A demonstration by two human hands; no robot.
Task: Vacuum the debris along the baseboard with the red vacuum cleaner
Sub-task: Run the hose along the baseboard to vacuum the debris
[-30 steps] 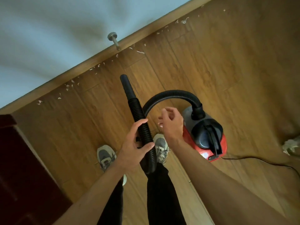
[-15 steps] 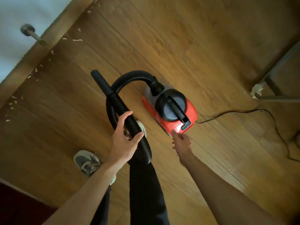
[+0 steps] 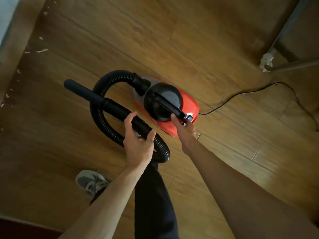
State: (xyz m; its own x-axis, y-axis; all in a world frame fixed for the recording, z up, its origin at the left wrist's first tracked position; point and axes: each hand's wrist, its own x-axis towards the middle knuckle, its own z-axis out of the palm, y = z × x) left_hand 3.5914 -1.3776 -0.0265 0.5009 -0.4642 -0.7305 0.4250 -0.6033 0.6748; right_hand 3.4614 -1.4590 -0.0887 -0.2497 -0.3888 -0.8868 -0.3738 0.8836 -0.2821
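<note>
Right grip (image 3: 184, 130) brought onto the red canister vacuum cleaner (image 3: 189, 104)

Since half a second ago, the right grip is moved from beside the red canister vacuum cleaner onto the rear end of its black carrying handle (image 3: 168, 104), which is pinched between thumb and fingers. The ribbed black hose (image 3: 119, 109) is clasped by the left grip (image 3: 138, 146). The machine is stood on the wooden plank floor (image 3: 189, 40), well apart from the white debris (image 3: 42, 50) beside the brown baseboard (image 3: 14, 42).
</note>
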